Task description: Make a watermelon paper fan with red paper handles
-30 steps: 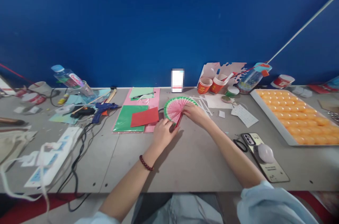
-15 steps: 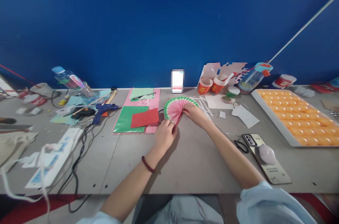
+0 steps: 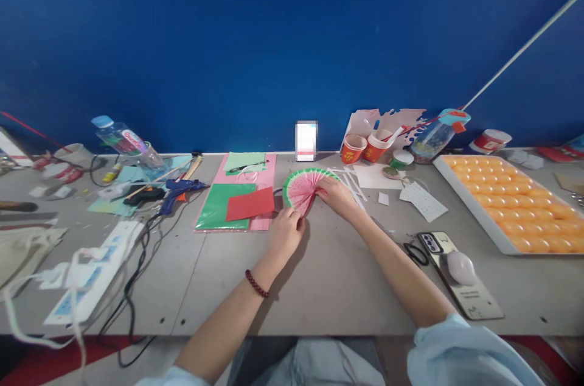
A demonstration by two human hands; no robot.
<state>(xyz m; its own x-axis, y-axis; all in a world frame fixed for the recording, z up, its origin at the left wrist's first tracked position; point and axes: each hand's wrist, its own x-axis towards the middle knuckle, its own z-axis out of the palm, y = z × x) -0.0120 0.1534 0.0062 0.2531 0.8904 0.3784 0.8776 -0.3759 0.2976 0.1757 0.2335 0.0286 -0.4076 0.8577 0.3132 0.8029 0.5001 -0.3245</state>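
A pleated paper fan point(image 3: 303, 185), pink with dark seed marks and a green rim like a watermelon slice, is spread out in the middle of the table. My left hand point(image 3: 287, 230) has its fingers closed on the fan's lower left edge. At the folds' gathered centre and right side, my right hand point(image 3: 335, 196) grips the fan, covering part of it. Left of the fan, a red paper piece point(image 3: 250, 203) lies over a green sheet point(image 3: 219, 206) on pink paper point(image 3: 270, 176). White paper strips point(image 3: 353, 182) lie behind my right hand.
A blue glue gun point(image 3: 176, 191) and a white power strip point(image 3: 95, 273) with cables are at left. Red paper cups point(image 3: 353, 148) stand behind. To the right lie a phone point(image 3: 474, 298) under a pale rounded object point(image 3: 460, 268), and a tray of orange balls point(image 3: 511, 203).
Both hands keep hold of the fan in nearly the same place. The fan's pleats near my left fingers have shifted slightly. The view has moved a little.
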